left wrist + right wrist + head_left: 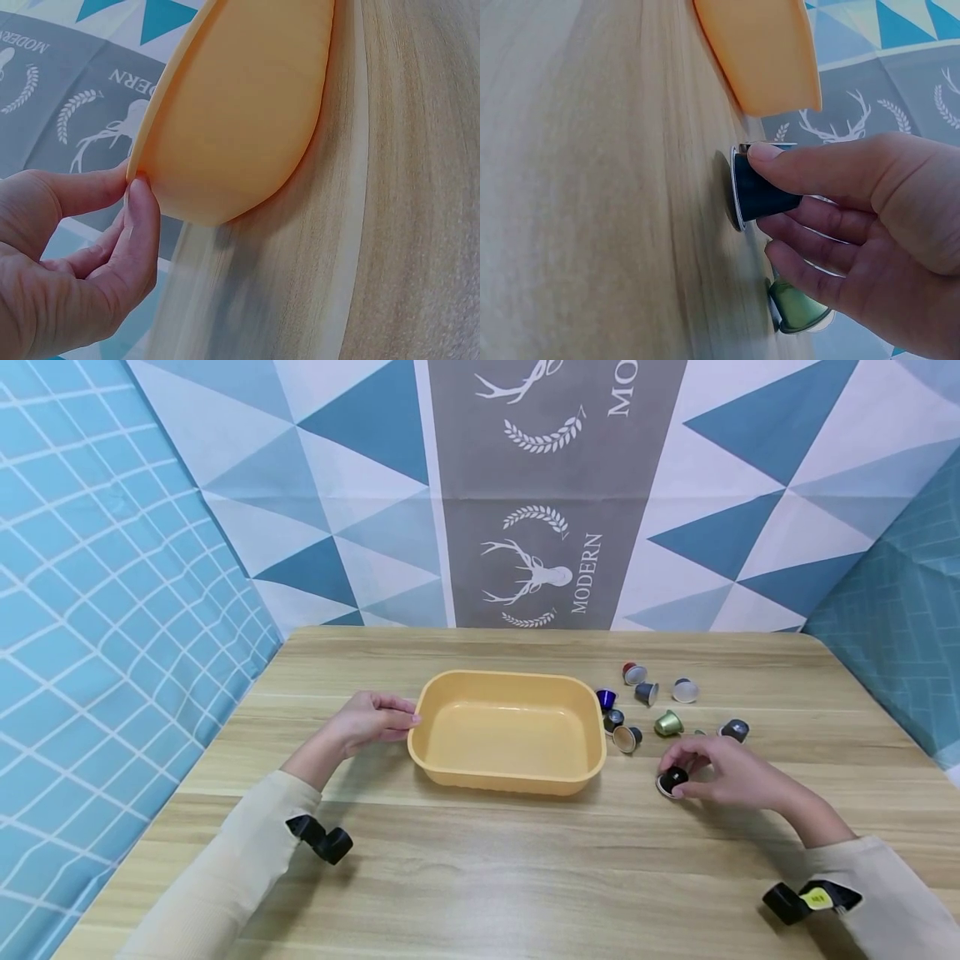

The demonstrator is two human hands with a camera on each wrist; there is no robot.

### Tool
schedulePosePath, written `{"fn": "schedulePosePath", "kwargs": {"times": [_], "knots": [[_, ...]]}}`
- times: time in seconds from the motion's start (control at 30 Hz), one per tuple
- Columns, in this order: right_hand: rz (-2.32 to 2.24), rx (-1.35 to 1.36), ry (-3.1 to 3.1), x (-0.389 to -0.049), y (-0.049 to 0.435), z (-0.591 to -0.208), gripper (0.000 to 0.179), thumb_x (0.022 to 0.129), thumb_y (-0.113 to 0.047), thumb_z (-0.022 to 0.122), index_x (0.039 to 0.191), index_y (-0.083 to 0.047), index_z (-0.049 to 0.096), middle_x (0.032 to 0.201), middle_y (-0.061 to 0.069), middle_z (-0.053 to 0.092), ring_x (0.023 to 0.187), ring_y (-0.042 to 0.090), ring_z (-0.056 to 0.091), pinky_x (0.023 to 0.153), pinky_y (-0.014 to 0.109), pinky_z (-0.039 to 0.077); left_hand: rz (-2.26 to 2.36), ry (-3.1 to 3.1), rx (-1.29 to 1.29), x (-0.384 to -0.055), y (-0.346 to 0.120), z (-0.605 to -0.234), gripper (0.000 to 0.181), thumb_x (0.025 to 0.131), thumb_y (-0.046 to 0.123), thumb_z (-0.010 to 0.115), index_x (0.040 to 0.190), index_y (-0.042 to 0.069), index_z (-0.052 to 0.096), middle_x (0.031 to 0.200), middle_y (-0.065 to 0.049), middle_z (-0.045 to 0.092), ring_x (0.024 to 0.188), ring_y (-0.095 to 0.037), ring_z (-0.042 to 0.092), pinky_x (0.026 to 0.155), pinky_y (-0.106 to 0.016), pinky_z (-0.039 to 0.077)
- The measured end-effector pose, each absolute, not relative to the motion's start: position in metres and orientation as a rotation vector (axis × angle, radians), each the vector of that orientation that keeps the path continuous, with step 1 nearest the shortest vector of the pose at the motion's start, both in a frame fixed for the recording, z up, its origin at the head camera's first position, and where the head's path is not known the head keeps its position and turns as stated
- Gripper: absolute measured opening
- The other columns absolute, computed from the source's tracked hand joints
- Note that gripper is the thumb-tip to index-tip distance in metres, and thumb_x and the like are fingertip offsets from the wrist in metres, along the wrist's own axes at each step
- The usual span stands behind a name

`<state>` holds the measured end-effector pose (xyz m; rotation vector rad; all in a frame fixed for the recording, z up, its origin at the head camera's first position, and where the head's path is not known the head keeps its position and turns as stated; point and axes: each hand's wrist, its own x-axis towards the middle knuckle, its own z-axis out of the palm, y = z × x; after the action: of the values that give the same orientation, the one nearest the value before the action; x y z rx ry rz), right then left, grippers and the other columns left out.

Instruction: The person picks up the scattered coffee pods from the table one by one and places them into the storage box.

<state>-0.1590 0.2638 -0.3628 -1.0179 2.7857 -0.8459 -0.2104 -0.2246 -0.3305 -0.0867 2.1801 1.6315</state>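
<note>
Nearest me, pale sleeves come in over the wood-grained tabletop (465,860) at seven and five o'clock, each wrist wearing a small black camera. The bare wood there takes a soft sheen of light, and both forearms throw dim shadows on it.

Farther in, the yellow basin (495,783) sits at the middle of the tabletop, its floor bare. At its nine o'clock the left hand (375,720) has its grip pinching the basin's rim between thumb and fingers. Near its half past three, the right hand (723,772) has its grip pinching a black capsule (677,777), pale rim down toward the wood; I can't tell whether it touches.

Beyond that hand, towards twelve, lies a green capsule (668,723) on its side. More capsules lie scattered at the basin's two to three o'clock, among them a blue one (606,699) close by the basin and a red one (634,673) at the far side.

Past the tabletop's far edge, a backdrop (517,560) of blue-and-white triangles hangs at twelve, its grey panel printed with antlered deer and "MODERN". Blue tile-patterned sheeting (90,610) closes off ten o'clock, darker teal sheeting (892,577) two.
</note>
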Motion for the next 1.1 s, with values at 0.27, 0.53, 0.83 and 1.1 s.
{"fn": "schedulePosePath", "kwargs": {"times": [0.27,0.53,0.83,1.1], "knots": [[-0.817,-0.966,2.786,-0.16,0.261,-0.359,0.025,0.076,-0.016,0.08,0.097,-0.015,0.066,0.091,-0.006,0.066,0.079,-0.004,0.055,0.07,0.02,0.055,1.631,2.181,-0.073,-0.211,-0.225,-0.332,0.039,0.088,0.01,0.069,0.12,-0.01,0.056,0.093,0.004,0.068,0.081,-0.004,0.067,0.082,-0.024,0.059],[-0.849,-0.997,2.76,-0.162,0.257,-0.354,0.024,0.077,-0.012,0.08,0.096,-0.014,0.066,0.09,-0.005,0.066,0.078,-0.002,0.055,0.07,0.02,0.056,1.638,2.178,-0.053,-0.21,-0.225,-0.334,0.042,0.089,0.009,0.068,0.122,-0.012,0.054,0.096,0.002,0.068,0.082,-0.004,0.066,0.082,-0.023,0.059],[-0.805,-0.963,2.736,-0.165,0.255,-0.345,0.023,0.076,-0.009,0.079,0.094,-0.013,0.065,0.09,-0.005,0.066,0.077,-0.002,0.055,0.069,0.022,0.056,1.653,2.159,-0.048,-0.209,-0.226,-0.336,0.044,0.09,0.008,0.066,0.125,-0.013,0.052,0.092,0.005,0.067,0.082,-0.004,0.066,0.082,-0.023,0.058],[-0.77,-0.955,2.697,-0.169,0.252,-0.334,0.023,0.076,-0.01,0.078,0.095,-0.013,0.065,0.09,-0.006,0.066,0.077,-0.002,0.055,0.07,0.022,0.056,1.681,2.12,-0.018,-0.21,-0.228,-0.337,0.048,0.09,0.006,0.065,0.129,-0.015,0.047,0.084,0.008,0.068,0.081,-0.003,0.066,0.081,-0.021,0.058]]}}
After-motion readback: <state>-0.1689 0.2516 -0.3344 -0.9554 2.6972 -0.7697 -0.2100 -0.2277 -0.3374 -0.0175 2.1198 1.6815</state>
